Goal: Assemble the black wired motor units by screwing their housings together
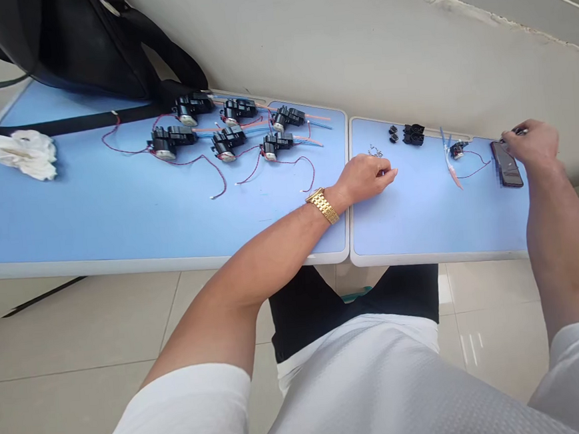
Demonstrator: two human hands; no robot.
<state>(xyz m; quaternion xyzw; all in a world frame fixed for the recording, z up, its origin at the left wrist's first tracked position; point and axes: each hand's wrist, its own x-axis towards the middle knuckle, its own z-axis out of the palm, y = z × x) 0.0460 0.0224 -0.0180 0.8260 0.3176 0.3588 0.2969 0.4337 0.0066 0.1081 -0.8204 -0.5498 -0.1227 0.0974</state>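
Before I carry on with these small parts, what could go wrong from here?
Your left hand sits right beside the tiny metal pieces, so a careless sweep might scatter them toward the gap at the edge of the blue table. Your right hand is over the phone, which lies near that table's edge and could get knocked off. The thin red wires of the black wired units trail loose and could snag.

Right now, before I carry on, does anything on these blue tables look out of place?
A crumpled white tissue lies at the left end of the blue table, and a black bag strap crosses it, both apart from the wired black assemblies.
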